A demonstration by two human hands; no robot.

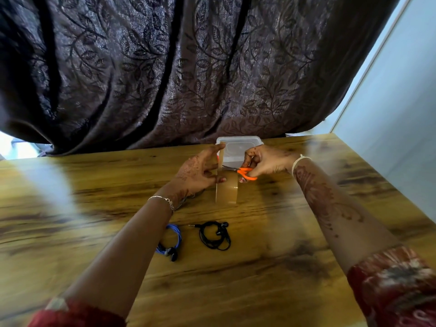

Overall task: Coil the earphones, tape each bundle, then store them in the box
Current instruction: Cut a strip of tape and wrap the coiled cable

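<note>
Two coils: blue earphones [178, 236], black earphones [221, 231] | tape strip [221, 156], scissors [245, 172] before box [238, 148]

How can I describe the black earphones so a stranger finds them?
On the wooden table, just nearer the person than the tape roll, lies a loose cable coil. It is all black; its left neighbour has a blue cable.

Legible markings: none. Nothing readable on tape roll [226, 191], plastic box [238, 149], scissors [246, 173], black earphones [214, 236], blue earphones [175, 234].
</note>
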